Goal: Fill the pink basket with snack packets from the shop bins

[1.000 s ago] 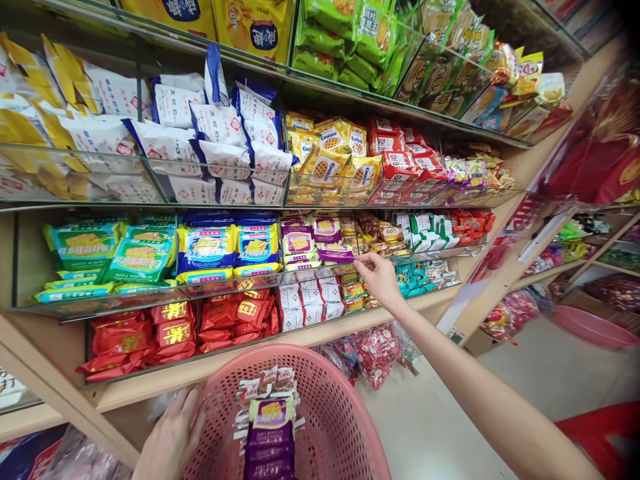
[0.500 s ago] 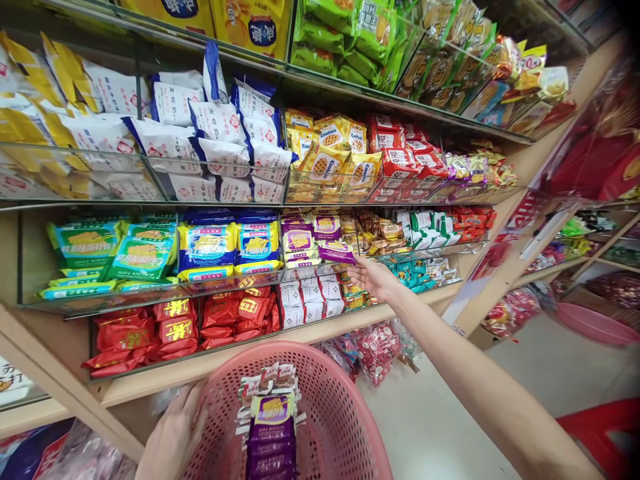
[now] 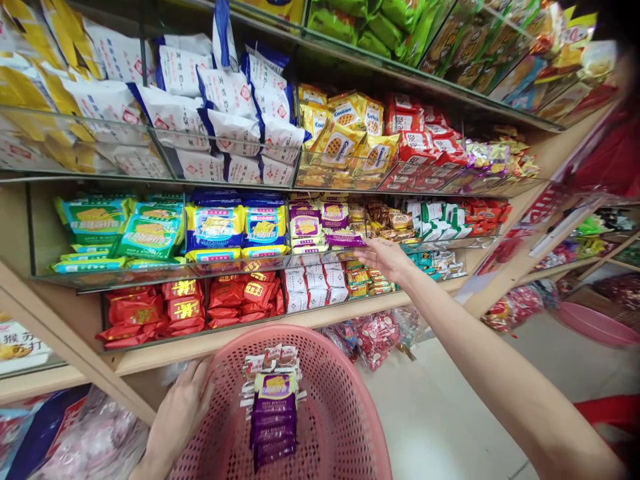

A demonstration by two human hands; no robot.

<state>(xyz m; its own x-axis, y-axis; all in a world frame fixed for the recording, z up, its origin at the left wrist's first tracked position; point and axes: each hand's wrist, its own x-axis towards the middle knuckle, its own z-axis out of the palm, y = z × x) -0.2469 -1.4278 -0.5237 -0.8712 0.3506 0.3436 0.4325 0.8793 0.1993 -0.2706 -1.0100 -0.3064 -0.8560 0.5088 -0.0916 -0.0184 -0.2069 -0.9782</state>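
Observation:
My right hand (image 3: pixel 385 259) pinches the end of a purple soda biscuit packet (image 3: pixel 345 238) at the front of its shelf compartment. Behind it stand more purple and cream biscuit packets (image 3: pixel 306 223). My left hand (image 3: pixel 183 407) is closed over the left rim of a pink plastic basket (image 3: pixel 367 417), its thumb hidden. Inside the basket lies an overlapping row of purple soda biscuit packets (image 3: pixel 274 407), with small white-and-red wrapped snacks (image 3: pixel 274 358) above them.
Glass-fronted shelves hold green packets (image 3: pixel 153 230), blue-yellow packets (image 3: pixel 215 227), cookie packs (image 3: pixel 340 143) and red packs (image 3: pixel 245 297). Bagged goods (image 3: pixel 375 337) lie beneath the bottom shelf. Another pink basin (image 3: pixel 597 323) stands at the far right.
My view has shifted, with upper shelves moving up and out of frame. My right hand remains at the purple packet, which now looks flatter. My left hand stays on the basket.

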